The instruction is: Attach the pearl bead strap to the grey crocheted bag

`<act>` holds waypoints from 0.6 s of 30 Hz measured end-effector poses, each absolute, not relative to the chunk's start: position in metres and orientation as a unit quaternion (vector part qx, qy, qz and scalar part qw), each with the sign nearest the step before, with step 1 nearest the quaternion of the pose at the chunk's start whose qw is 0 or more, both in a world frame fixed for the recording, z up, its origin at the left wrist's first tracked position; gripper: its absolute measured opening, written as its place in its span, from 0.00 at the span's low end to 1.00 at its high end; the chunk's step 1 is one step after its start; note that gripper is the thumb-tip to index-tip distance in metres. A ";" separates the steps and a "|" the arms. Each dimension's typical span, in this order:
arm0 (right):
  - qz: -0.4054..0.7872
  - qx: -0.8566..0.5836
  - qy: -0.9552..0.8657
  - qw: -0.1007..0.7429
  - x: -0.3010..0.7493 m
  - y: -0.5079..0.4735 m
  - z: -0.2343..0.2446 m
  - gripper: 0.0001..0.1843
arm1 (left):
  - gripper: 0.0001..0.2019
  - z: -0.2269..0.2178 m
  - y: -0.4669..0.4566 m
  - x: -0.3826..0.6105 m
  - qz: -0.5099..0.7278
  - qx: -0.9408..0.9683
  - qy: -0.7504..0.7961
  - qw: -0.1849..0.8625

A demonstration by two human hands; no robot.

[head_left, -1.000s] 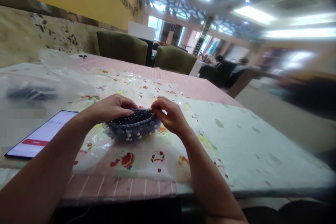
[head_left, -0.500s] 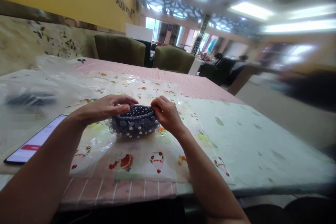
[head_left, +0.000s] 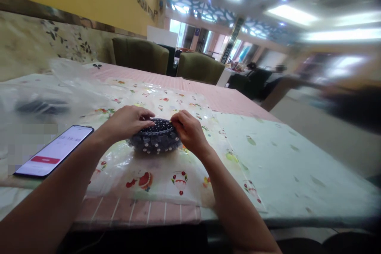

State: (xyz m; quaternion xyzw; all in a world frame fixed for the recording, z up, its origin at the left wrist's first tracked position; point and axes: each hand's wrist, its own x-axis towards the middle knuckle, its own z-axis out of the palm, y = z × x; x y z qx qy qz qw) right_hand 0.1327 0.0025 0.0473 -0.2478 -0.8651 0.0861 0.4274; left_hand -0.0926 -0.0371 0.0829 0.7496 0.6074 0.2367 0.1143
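A small round dark blue-grey beaded bag (head_left: 154,143) sits upright on the patterned plastic sheet, its opening facing up. White pearl beads stud its outside, and petal-like bits cover its wall. My left hand (head_left: 131,121) closes over the left part of the rim, thumb and fingers at the opening. At the right end of the rim, my right hand (head_left: 189,127) is closed in a pinch. A tiny yellowish speck shows by its fingertips, too small to name. Part of the bag's left side is hidden behind my left hand.
A lit phone (head_left: 55,152) lies left of my left forearm. Behind it, a crumpled clear plastic bag (head_left: 74,83) has a dark item (head_left: 43,106) in or under it. Small black scissors (head_left: 97,66) lie at the far left. Green chairs (head_left: 201,67) stand beyond the table.
My left hand's fingers have curled down onto the rim from a more stretched pose. My right hand keeps its pinch. The view has shifted slightly, showing more of the phone.
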 end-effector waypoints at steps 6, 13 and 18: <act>0.059 -0.239 -0.883 0.401 0.130 -0.001 0.050 0.07 | 0.19 0.074 -0.039 -0.078 0.245 0.749 0.605 0.113; 0.043 -0.232 -0.890 0.389 0.133 -0.001 0.054 0.07 | 0.09 0.072 -0.038 -0.074 0.244 0.758 0.594 0.116; -0.001 -0.213 -0.895 0.391 0.139 -0.004 0.053 0.07 | 0.07 0.070 -0.040 -0.067 0.273 0.787 0.548 -0.072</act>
